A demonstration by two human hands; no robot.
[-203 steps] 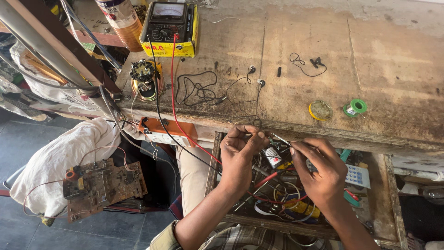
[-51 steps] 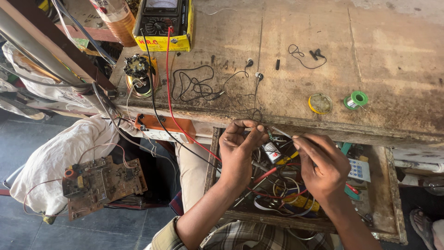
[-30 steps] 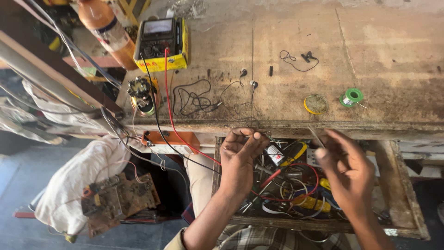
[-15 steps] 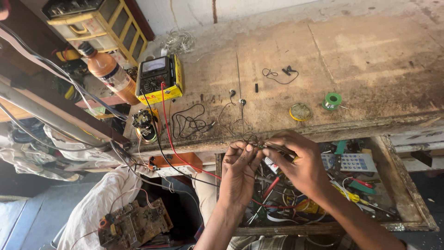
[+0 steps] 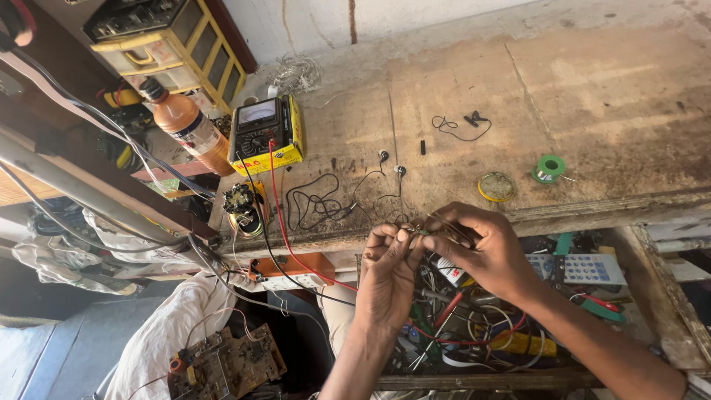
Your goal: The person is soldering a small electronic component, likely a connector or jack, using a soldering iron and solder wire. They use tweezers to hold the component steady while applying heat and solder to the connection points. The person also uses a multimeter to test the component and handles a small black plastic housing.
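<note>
My left hand (image 5: 386, 268) and my right hand (image 5: 485, 248) meet at the front edge of a worn wooden workbench (image 5: 592, 96). Both pinch the thin end of a dark earphone wire (image 5: 318, 201) between their fingertips. My right hand also grips a slim metal tool (image 5: 449, 226), its tip at the wire end. The wire runs back over the bench to two small earbuds (image 5: 392, 163). A yellow multimeter (image 5: 265, 133) stands at the back left, its red and black leads trailing down past my left hand.
A green solder spool (image 5: 549, 168) and a yellow-rimmed tin (image 5: 496, 187) lie to the right. An orange bottle (image 5: 185, 126) stands left. An open drawer (image 5: 518, 333) of tools, wires and a remote sits below. A circuit board (image 5: 222, 363) lies lower left.
The camera has tilted up and the view has shifted, showing more of the bench and wall. My right hand, drawn apart a second ago, has come back to my left hand at the wire.
</note>
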